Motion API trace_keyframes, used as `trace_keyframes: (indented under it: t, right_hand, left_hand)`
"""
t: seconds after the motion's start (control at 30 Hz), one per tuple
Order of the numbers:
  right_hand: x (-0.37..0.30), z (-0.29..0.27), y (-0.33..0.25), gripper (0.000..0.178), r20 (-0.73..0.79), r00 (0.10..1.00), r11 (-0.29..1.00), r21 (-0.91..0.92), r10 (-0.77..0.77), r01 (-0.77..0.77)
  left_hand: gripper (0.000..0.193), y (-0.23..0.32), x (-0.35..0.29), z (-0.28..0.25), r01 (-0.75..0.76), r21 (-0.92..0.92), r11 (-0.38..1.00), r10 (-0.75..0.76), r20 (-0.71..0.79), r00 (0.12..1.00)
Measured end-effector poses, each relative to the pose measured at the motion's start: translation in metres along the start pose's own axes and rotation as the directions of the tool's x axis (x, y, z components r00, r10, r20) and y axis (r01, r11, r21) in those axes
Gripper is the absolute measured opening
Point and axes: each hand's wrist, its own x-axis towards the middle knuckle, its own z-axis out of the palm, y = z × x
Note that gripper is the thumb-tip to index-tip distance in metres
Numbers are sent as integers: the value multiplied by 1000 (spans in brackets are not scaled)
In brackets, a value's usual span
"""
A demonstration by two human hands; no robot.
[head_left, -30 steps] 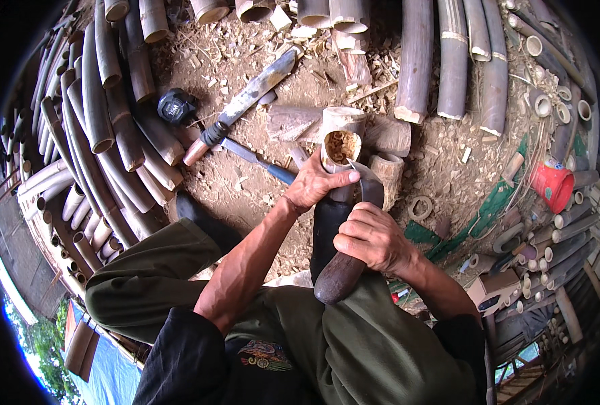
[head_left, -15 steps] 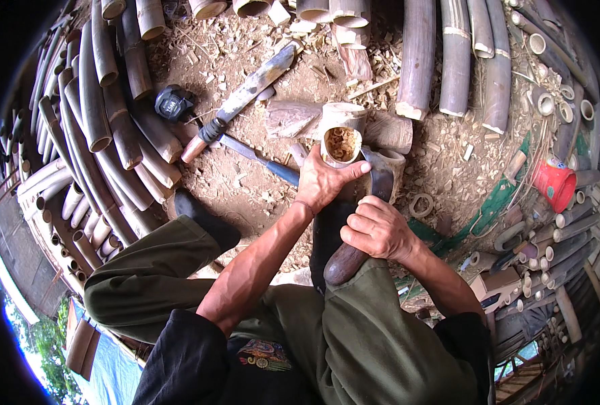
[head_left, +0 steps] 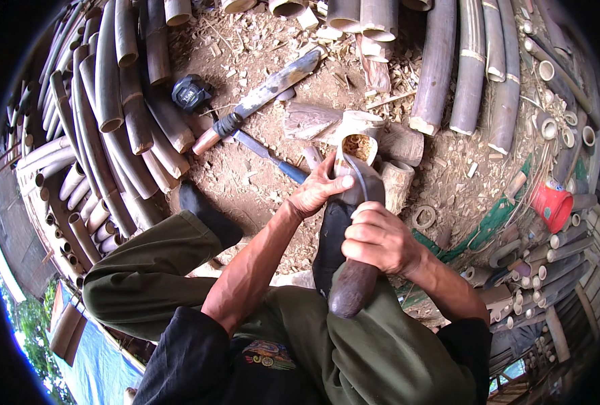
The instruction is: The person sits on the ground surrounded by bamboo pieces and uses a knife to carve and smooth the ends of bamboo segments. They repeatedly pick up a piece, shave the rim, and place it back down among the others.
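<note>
My left hand [head_left: 320, 189] is wrapped round a short bamboo tube [head_left: 341, 150], whose open end faces up and away from me, with pale shavings inside. My right hand [head_left: 379, 239] grips the dark wooden handle [head_left: 355, 289] of a broad curved knife. The knife's blade [head_left: 366, 182] lies across the tube's near rim, close to my left thumb. The handle's butt sits above my right thigh. Beyond the tube is a split wooden block [head_left: 310, 121], and a pale cut bamboo stub [head_left: 398, 183] stands to its right.
A machete [head_left: 269, 88] and a blue-handled blade [head_left: 290, 170] lie on the chip-strewn ground, near a black tape measure [head_left: 191, 93]. Long bamboo poles [head_left: 110, 74] are stacked left, more poles [head_left: 435, 74] far right. A red container [head_left: 552, 206] sits right, beside green netting [head_left: 475, 233].
The knife has swung from the tube's right side onto its near rim, and my right hand has moved slightly with it. The tube now tilts away from me. The whole view has shifted a little.
</note>
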Motion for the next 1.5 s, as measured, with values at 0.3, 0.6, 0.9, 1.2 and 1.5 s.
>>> trace_keyframes:
  t: [0.3, 0.6, 0.9, 1.2, 1.5]
  right_hand:
    - [0, 10, 11, 18, 97, 994, 993, 101, 43, -53]
    - [-12, 21, 30, 10, 163, 984, 992, -95, -66, 82]
    - [-18, 33, 49, 11, 200, 976, 958, -252, -85, 135]
    - [39, -11, 30, 13, -548, 528, 642, 767, 649, 7]
    - [34, -10, 68, 12, -622, 499, 749, 657, 603, -85]
  left_hand:
    - [104, 5, -2, 13, -31, 69, 997, 40, -128, 991]
    - [68, 10, 0, 27, -70, 183, 981, 108, -206, 972]
    - [79, 6, 1, 41, -65, 452, 889, 242, -346, 907]
    - [102, 16, -12, 42, -187, 205, 961, 246, -318, 916]
    - [98, 21, 21, 55, 15, 260, 965, 117, -485, 866]
